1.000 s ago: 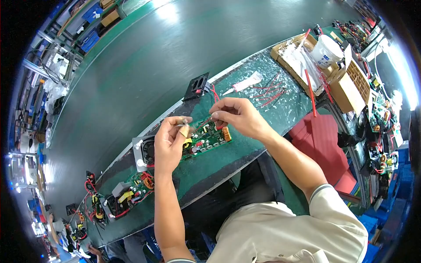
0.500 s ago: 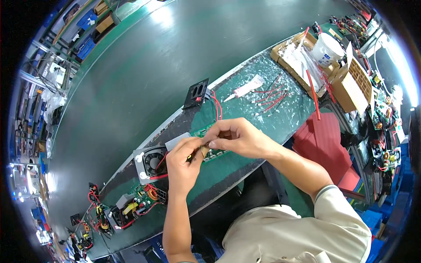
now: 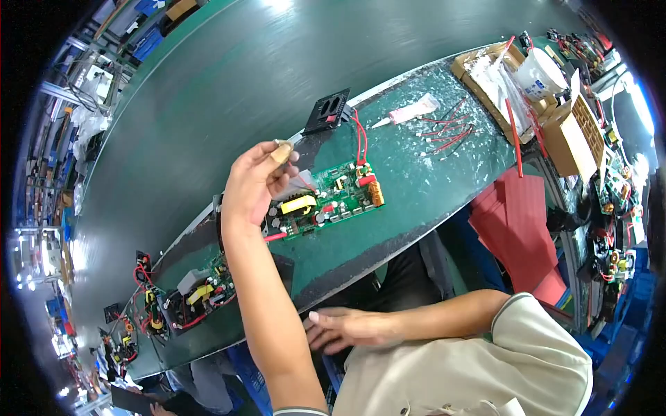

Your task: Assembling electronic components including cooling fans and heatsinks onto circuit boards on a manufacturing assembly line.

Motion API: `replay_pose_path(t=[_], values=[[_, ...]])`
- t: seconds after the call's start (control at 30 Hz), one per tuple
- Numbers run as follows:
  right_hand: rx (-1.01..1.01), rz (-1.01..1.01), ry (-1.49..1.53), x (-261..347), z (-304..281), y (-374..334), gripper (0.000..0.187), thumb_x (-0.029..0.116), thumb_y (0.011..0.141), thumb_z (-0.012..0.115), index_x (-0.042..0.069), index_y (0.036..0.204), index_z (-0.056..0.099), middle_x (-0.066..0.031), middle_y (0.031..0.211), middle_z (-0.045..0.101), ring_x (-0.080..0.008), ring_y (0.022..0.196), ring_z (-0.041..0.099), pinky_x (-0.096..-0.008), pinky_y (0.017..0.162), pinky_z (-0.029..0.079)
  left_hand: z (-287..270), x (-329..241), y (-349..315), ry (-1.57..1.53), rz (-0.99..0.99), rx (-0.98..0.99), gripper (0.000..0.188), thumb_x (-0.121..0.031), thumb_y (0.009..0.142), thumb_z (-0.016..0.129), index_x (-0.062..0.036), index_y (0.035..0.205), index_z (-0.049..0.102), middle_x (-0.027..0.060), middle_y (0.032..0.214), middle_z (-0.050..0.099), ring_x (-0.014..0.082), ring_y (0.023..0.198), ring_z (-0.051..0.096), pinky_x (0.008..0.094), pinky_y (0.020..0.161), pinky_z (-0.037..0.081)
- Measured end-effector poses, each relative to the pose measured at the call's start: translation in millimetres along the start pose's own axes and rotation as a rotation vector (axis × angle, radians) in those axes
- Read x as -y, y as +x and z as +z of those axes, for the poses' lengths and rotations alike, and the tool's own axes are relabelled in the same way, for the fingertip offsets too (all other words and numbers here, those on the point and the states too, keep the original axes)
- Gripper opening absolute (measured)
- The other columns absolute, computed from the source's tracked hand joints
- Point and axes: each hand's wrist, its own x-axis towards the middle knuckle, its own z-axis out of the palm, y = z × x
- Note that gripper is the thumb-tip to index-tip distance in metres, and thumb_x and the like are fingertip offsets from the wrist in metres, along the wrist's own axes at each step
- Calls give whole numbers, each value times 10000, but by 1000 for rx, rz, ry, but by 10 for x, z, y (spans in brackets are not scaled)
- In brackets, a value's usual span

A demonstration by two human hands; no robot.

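Observation:
A green circuit board (image 3: 331, 208) lies on the bench, with a yellow-wrapped transformer (image 3: 298, 204) and a copper coil (image 3: 375, 193) on it. My left hand (image 3: 253, 182) is raised over the board's left end, its thumb and fingers pinched together. A tan wrap or cot covers the thumb; whatever the fingertips hold is too small to make out. My right hand (image 3: 350, 328) hangs below the bench edge near my lap, slightly blurred, fingers apart and nothing visible in it. Red wires (image 3: 361, 139) join the board to a black socket panel (image 3: 328, 112) beyond it.
A white glue tube (image 3: 411, 111) and several thin red-and-black wires (image 3: 447, 135) lie right of the panel. Farther right are a cardboard tray (image 3: 479, 90), a white bucket (image 3: 540, 73) and red sheets (image 3: 513, 229). More board assemblies (image 3: 201, 295) sit at the left.
My hands, together over the board before, have parted. The left has lifted up and left; the right has dropped toward my lap, uncovering the board.

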Motion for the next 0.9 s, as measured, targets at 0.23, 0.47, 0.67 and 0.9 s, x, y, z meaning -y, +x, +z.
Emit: replay_pose_path(t=[0.23,0.47,0.67,0.9], values=[[905,550,525,-931,256,429,868,722,939,198,25,1384,462,-226,1347,549,-369,1169,586,-482,1024,432,88,5,80,37,-12,77,143,-136,912,677,-43,1020,676,42,884,691,93,744,643,180,612,494],[539,277,293,-593,-103,332,805,665,974,210,43,1450,397,-172,1378,548,-302,1233,561,-452,1076,392,163,9,-91,29,40,14,164,-127,912,676,-30,1044,664,56,918,689,116,775,651,198,677,517],[209,-287,33,538,63,-37,873,724,945,226,34,1462,366,-126,1423,505,-229,1306,476,-409,1096,337,249,217,-300,-215,147,-102,164,-103,911,675,-18,1049,653,77,971,687,162,888,666,238,786,543],[-7,-409,-80,887,-76,-287,657,586,1010,325,61,1394,419,-86,1322,568,-178,1213,530,-361,1012,397,419,402,-547,-312,256,-173,167,-59,914,658,12,1065,651,95,1001,686,184,915,667,261,815,549]])
